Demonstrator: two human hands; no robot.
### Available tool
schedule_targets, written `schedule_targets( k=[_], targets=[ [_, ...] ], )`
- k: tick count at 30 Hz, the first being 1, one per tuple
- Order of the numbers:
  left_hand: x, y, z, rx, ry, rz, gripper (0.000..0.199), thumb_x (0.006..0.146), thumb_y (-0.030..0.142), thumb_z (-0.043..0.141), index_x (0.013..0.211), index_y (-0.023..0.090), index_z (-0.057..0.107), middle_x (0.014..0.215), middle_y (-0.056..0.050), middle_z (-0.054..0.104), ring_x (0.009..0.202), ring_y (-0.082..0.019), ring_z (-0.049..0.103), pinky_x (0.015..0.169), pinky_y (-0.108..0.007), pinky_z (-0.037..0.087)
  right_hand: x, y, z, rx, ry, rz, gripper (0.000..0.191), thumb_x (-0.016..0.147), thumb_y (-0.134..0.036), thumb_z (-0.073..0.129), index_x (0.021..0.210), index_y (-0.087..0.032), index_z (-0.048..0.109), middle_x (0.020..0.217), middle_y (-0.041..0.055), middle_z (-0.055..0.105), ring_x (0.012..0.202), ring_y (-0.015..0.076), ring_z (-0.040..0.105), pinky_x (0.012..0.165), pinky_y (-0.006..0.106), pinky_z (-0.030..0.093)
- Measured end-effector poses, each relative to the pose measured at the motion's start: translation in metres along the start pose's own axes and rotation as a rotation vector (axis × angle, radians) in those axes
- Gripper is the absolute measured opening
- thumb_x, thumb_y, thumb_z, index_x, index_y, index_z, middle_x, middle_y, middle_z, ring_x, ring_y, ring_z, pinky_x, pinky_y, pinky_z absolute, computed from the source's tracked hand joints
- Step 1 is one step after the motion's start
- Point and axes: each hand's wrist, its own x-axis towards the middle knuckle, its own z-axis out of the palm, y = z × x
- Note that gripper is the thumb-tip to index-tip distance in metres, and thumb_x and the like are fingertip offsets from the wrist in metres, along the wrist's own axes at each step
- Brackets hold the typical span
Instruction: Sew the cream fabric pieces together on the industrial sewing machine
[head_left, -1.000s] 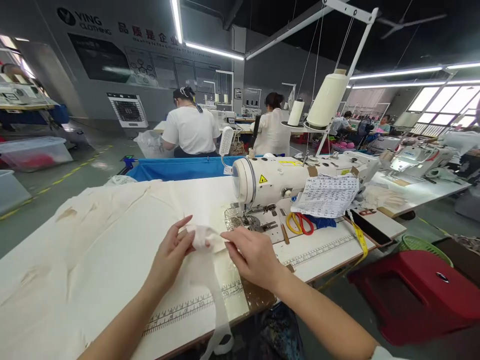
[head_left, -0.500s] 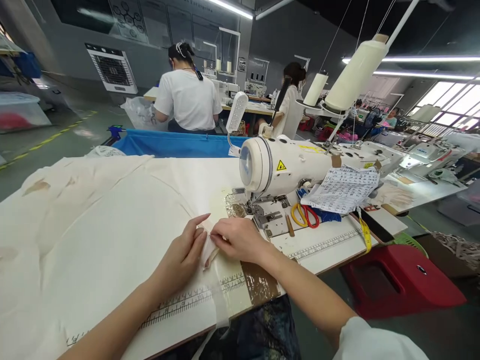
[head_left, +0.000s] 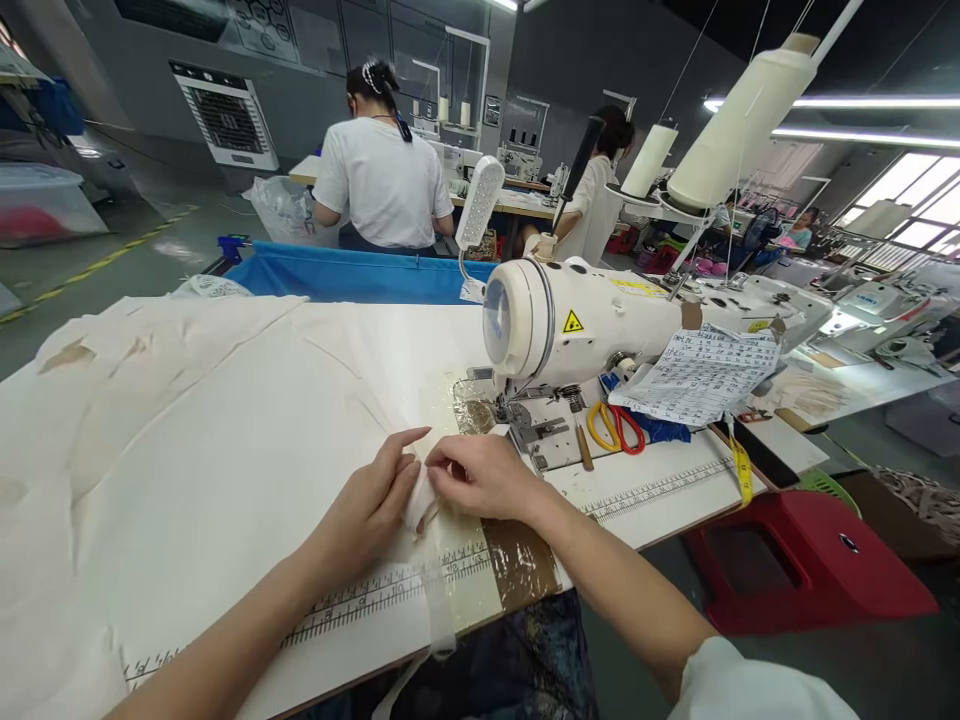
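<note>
Pale cream fabric (head_left: pixel 187 370) spreads over the left side of the sewing table (head_left: pixel 247 500), and a narrow folded end of it (head_left: pixel 422 505) lies between my hands. My left hand (head_left: pixel 375 500) pinches this fabric between thumb and fingers. Close beside it, my right hand (head_left: pixel 476 475) has thumb and fingertips closed on the same piece. Just beyond the right hand stands a white sewing machine (head_left: pixel 592 320), its needle area partly hidden behind the machine head. The fingertips cover the spot where the fabric is gripped.
Scissors with yellow and red handles (head_left: pixel 619 428) and a wooden-handled tool (head_left: pixel 584 447) lie by the machine base. Handwritten paper (head_left: pixel 701 375) hangs on the machine. A red stool (head_left: pixel 810 560) stands at right. Two co-workers sit ahead, one in a white shirt (head_left: pixel 386 185).
The view has shifted slightly, so the machine sits a little further right. Both hands keep their pinch on the fabric, with hardly any movement.
</note>
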Motion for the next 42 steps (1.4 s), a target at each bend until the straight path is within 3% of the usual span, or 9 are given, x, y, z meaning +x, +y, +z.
schedule_targets(
  k=[4, 9, 14, 22, 26, 32, 36, 39, 42],
  targets=[
    [0.0, -0.005, 0.002, 0.032, -0.004, 0.001, 0.051, 0.097, 0.047, 0.033, 0.138, 0.021, 0.049, 0.067, 0.003, 0.062, 0.059, -0.019, 0.055, 0.062, -0.032, 0.042, -0.002, -0.001, 0.002, 0.009, 0.012, 0.018, 0.008, 0.09, -0.016, 0.063, 0.082, -0.019, 0.066, 0.078, 0.0003, 0.073, 0.07, 0.0153, 0.062, 0.061, 0.025, 0.035],
    [0.0, -0.002, 0.002, 0.013, 0.037, -0.046, 0.057, 0.097, 0.052, 0.031, 0.141, 0.02, 0.048, 0.068, 0.003, 0.063, 0.06, -0.019, 0.055, 0.063, -0.032, 0.043, -0.004, 0.001, 0.002, 0.039, 0.017, 0.041, 0.01, 0.09, -0.014, 0.06, 0.091, -0.02, 0.069, 0.078, -0.0001, 0.073, 0.07, 0.015, 0.063, 0.062, 0.025, 0.037],
    [-0.001, 0.003, 0.001, -0.017, -0.005, -0.076, 0.058, 0.097, 0.055, 0.031, 0.14, 0.021, 0.049, 0.067, 0.003, 0.065, 0.066, -0.021, 0.061, 0.069, -0.034, 0.045, -0.005, -0.002, 0.005, 0.042, 0.034, 0.064, 0.007, 0.089, -0.022, 0.064, 0.083, -0.021, 0.067, 0.075, -0.001, 0.072, 0.069, 0.0155, 0.063, 0.061, 0.025, 0.036],
    [-0.002, 0.016, 0.0, 0.036, 0.054, -0.066, 0.057, 0.095, 0.053, 0.032, 0.135, 0.02, 0.055, 0.06, 0.004, 0.057, 0.058, -0.02, 0.053, 0.061, -0.032, 0.039, -0.006, 0.001, 0.004, 0.075, 0.052, 0.076, 0.012, 0.089, -0.016, 0.058, 0.088, -0.021, 0.069, 0.078, -0.0004, 0.072, 0.069, 0.0154, 0.062, 0.062, 0.025, 0.038],
    [-0.002, 0.015, 0.0, 0.009, 0.025, -0.06, 0.055, 0.096, 0.049, 0.032, 0.136, 0.02, 0.053, 0.062, 0.004, 0.061, 0.06, -0.02, 0.055, 0.064, -0.032, 0.041, -0.007, 0.001, 0.003, 0.113, 0.058, 0.061, 0.009, 0.089, -0.02, 0.06, 0.085, -0.021, 0.069, 0.074, -0.0009, 0.071, 0.065, 0.0149, 0.06, 0.059, 0.025, 0.036],
    [0.0, 0.007, 0.003, -0.017, 0.043, -0.011, 0.05, 0.094, 0.044, 0.037, 0.135, 0.02, 0.054, 0.06, 0.004, 0.057, 0.057, -0.018, 0.054, 0.061, -0.031, 0.04, -0.007, 0.002, 0.005, 0.173, 0.131, 0.055, 0.01, 0.085, -0.016, 0.06, 0.076, -0.021, 0.063, 0.069, -0.0023, 0.066, 0.063, 0.0143, 0.055, 0.06, 0.026, 0.034],
    [0.0, 0.008, 0.005, -0.148, 0.104, -0.115, 0.058, 0.096, 0.048, 0.04, 0.146, 0.02, 0.043, 0.061, 0.006, 0.057, 0.057, -0.018, 0.054, 0.061, -0.031, 0.042, -0.008, 0.001, 0.0, 0.248, 0.211, 0.061, 0.01, 0.086, -0.019, 0.055, 0.078, -0.021, 0.058, 0.074, -0.0007, 0.065, 0.065, 0.0145, 0.055, 0.061, 0.027, 0.038],
    [0.002, 0.008, 0.003, -0.284, 0.196, -0.206, 0.067, 0.094, 0.051, 0.046, 0.152, 0.019, 0.035, 0.064, 0.006, 0.059, 0.057, -0.017, 0.056, 0.057, -0.029, 0.043, -0.009, 0.001, -0.004, 0.489, 0.184, 0.027, 0.013, 0.094, -0.031, 0.05, 0.087, -0.022, 0.056, 0.089, 0.0036, 0.07, 0.076, 0.0161, 0.063, 0.063, 0.026, 0.048],
    [0.009, 0.005, -0.002, -0.459, 0.308, -0.337, 0.07, 0.092, 0.044, 0.052, 0.153, 0.016, 0.032, 0.065, 0.005, 0.061, 0.061, -0.018, 0.063, 0.059, -0.029, 0.048, -0.012, 0.003, -0.008, 0.999, 0.069, -0.016, 0.024, 0.097, -0.046, 0.055, 0.09, -0.024, 0.051, 0.072, -0.0012, 0.066, 0.065, 0.016, 0.065, 0.056, 0.026, 0.052]
  ],
)
